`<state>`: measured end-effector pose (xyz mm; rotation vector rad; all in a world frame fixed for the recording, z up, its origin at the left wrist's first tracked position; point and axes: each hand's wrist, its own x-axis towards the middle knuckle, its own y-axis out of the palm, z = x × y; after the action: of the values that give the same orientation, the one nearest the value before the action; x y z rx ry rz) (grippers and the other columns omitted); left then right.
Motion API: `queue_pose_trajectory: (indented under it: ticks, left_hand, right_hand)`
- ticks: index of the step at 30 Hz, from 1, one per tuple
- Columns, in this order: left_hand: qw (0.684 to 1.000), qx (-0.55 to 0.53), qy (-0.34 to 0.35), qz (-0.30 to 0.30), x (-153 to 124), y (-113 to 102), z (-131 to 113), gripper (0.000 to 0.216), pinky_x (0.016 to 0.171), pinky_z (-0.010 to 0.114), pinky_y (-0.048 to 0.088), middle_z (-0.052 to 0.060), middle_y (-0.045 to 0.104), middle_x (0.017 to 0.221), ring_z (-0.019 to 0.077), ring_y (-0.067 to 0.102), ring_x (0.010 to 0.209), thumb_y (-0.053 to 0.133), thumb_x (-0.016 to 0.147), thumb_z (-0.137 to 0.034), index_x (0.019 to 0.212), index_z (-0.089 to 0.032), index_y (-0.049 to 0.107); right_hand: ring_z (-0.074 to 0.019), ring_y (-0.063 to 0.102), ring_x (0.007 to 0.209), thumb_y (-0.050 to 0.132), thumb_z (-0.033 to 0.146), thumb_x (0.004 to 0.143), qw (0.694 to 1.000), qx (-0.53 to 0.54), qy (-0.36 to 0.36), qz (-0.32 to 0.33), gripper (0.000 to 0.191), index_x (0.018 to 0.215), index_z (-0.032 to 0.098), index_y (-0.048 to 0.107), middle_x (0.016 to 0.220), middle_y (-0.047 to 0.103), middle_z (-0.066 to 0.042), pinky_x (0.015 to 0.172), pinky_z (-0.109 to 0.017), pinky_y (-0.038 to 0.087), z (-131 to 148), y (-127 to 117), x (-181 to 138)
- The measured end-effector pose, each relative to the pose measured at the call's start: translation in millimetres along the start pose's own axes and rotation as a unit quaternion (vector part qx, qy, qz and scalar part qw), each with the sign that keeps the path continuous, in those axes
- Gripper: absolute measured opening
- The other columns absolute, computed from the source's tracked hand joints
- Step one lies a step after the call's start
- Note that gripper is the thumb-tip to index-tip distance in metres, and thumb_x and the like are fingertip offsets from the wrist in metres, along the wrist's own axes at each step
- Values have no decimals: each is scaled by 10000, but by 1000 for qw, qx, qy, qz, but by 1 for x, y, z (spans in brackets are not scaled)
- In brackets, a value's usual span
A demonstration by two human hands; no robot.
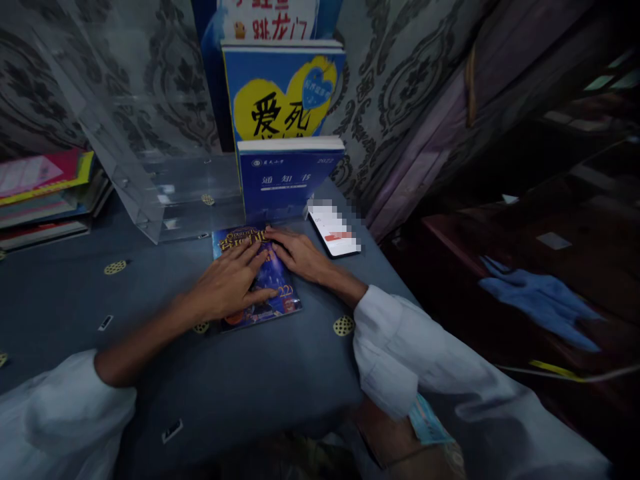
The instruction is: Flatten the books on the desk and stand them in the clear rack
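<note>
A purple-blue book [273,307] with a shiny illustrated cover lies flat on the dark table. My left hand [235,277] rests flat across the middle of its cover, fingers stretched out. At the book's upper right edge lies my right hand [293,252], its fingers extended over the cover and close to the left fingertips. Neither hand is wrapped around anything. Part of the cover is hidden under both hands. Just behind the book stands a blue booklet [290,180] with white lettering, in front of a blue-and-yellow book [270,87].
A clear acrylic rack [140,173] stands behind and to the left. A phone [335,233] with a lit screen lies right of my right hand. Stacked books [45,193] sit at the far left. Beyond the right table edge is a blue cloth [543,300].
</note>
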<state>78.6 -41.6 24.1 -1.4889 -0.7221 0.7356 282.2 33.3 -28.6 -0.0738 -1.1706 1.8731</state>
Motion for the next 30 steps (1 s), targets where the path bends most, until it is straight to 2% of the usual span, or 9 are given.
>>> queue_pose_trajectory:
  ticks: [3,5,9,12,15,19,27,30]
  left_hand:
    - [999,6,35,24,-10,-4,-14,873,1190,513,335,209,397,1594,367,344,1494,576,907,-669,1533,-87,398]
    - [998,17,50,31,-16,-9,-24,832,1152,513,384,216,467,1545,371,411,1450,634,894,-620,1505,-90,439]
    - [997,59,51,25,-21,-17,-39,556,962,469,530,199,639,1311,355,582,1244,649,930,-456,1332,-75,603]
    - [995,75,61,24,-21,-20,-43,410,857,428,560,175,677,1188,332,628,1130,609,958,-384,1225,-76,660]
    - [995,69,65,32,-20,-21,-42,357,811,386,563,174,689,1182,310,650,1092,598,964,-360,1183,-89,678]
    - [995,65,70,40,-20,-25,-41,365,782,375,569,173,697,1187,298,663,1078,573,975,-363,1195,-89,672]
    - [994,68,77,41,-20,-27,-41,362,759,398,579,173,700,1176,317,662,1084,541,989,-373,1178,-96,677]
    - [994,76,70,31,-20,-23,-42,353,775,391,574,170,694,1186,315,655,1101,552,992,-384,1166,-106,680]
  right_hand:
    - [-242,534,1385,447,215,1003,1000,9,0,-7,383,1341,162,621,1461,594,-136,1187,-491,402,2,2,-4]
    - [-239,526,1392,456,208,998,1000,6,4,-10,381,1337,186,629,1461,598,-112,1197,-501,388,3,3,-6]
    - [-262,523,1389,497,225,991,1000,-5,13,-18,351,1302,209,658,1395,655,-92,1176,-543,400,9,2,-13]
    - [-263,527,1382,512,240,993,1000,4,13,-18,331,1283,211,669,1388,660,-96,1159,-548,415,17,0,-24]
    - [-259,517,1391,526,236,989,1000,27,8,-13,342,1303,193,655,1427,627,-118,1161,-544,413,25,-2,-38]
    - [-246,503,1406,541,260,993,998,62,12,0,365,1347,238,625,1433,625,-94,1171,-551,402,33,-9,-52]
    - [-237,475,1432,585,311,986,994,99,11,36,430,1412,263,570,1470,591,-92,1188,-537,386,35,-20,-57]
    - [-253,426,1467,642,367,960,993,92,-1,68,527,1463,267,520,1539,517,-103,1211,-539,347,33,-24,-59]
